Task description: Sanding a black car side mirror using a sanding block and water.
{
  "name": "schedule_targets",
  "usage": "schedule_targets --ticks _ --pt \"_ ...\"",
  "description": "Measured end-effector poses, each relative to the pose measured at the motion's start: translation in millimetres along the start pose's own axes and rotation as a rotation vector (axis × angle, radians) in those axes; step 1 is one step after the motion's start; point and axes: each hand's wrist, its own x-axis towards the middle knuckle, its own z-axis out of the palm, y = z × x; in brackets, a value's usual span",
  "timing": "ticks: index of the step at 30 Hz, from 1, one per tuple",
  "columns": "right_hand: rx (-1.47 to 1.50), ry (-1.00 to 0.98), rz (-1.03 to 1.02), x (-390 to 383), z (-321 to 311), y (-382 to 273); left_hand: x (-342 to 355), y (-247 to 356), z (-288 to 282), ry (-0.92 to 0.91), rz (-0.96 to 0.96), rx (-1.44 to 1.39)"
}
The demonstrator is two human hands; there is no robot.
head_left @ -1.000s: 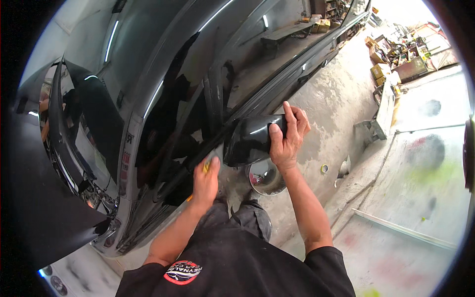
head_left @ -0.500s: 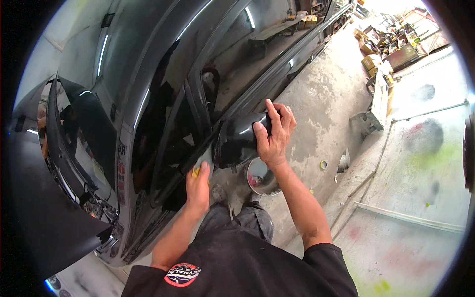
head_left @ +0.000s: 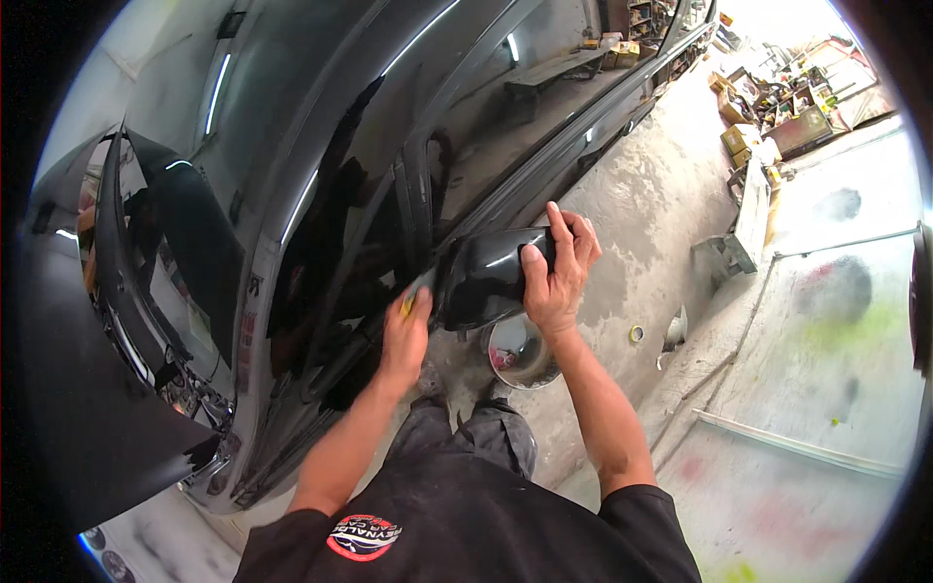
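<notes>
My right hand (head_left: 561, 277) grips the outer end of a glossy black side mirror (head_left: 481, 279), thumb on top and fingers over its far edge. The mirror sits beside the door of a black car (head_left: 330, 117). Just left of it, at the mirror's base, my left hand (head_left: 403, 340) is closed on a yellow tool (head_left: 406, 306) with a greyish flat part, whose shape is partly hidden by my fingers.
A metal bucket (head_left: 523, 361) stands below the mirror near my feet. A tape roll (head_left: 637, 334) lies on the floor (head_left: 641, 214). A bench (head_left: 748, 219) and cluttered boxes (head_left: 739, 141) line the upper right. Paint-marked panels (head_left: 816, 340) are on the right.
My left hand and the yellow tool have moved slightly up along the mirror's base. My right hand keeps its grip; the whole view shifted a little and back.
</notes>
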Motion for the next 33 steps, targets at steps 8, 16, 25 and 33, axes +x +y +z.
schedule_targets --ticks 8,16,25,33 --pt "0.003 -0.024 0.005 -1 3 4 -17 -37 -7 -0.006 0.168 0.052" --pt "0.005 -0.022 -0.012 0 6 4 -33 -21 -4 -0.036 0.323 0.167" --pt "-0.012 -0.053 0.006 1 10 -2 -12 -2 -3 -0.110 0.571 0.233" --pt "-0.008 -0.046 0.046 -3 16 -7 2 3 -5 -0.098 0.742 0.317"
